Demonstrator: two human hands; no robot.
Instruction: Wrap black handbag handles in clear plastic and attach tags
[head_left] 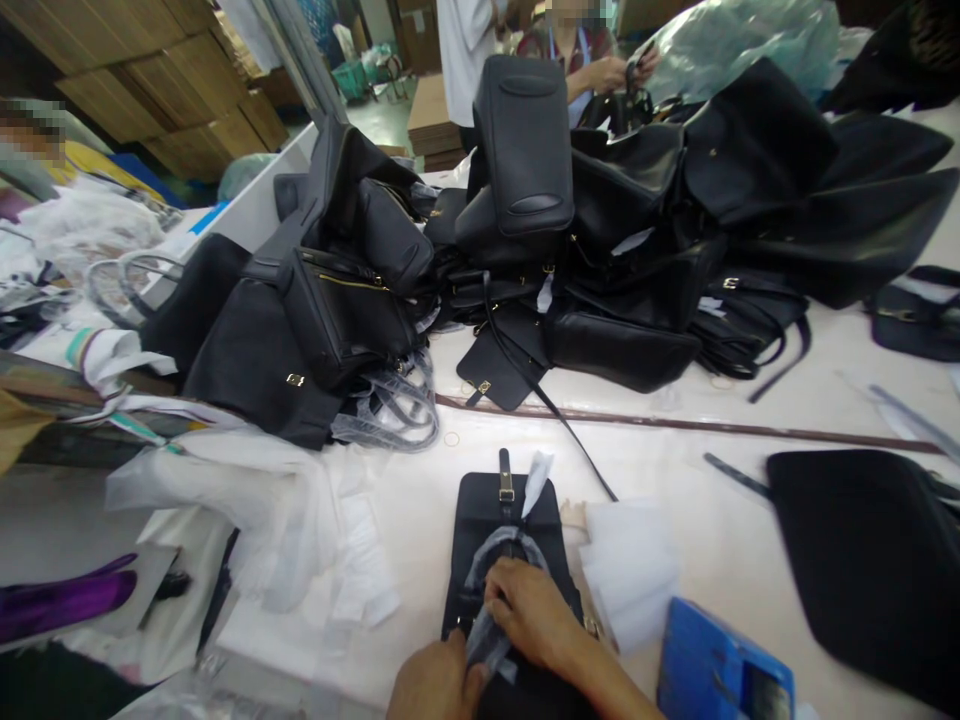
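A black handbag [480,525] lies flat on the white table in front of me, its strap and gold buckle [506,487] pointing away. Its handle [487,555] is wrapped in clear plastic film. My right hand [531,608] rests on the bag with fingers curled on the wrapped handle. My left hand [435,685], at the bottom edge, pinches the lower end of the plastic wrap [484,640]. A white paper strip [536,478] sticks up beside the buckle.
A large heap of black bags [600,210] covers the far table. White foam sheets [630,570] lie right of my bag, a blue box [720,670] at the bottom right, another black bag [870,560] further right. White wrapping [255,500] piles left. People stand at the far end.
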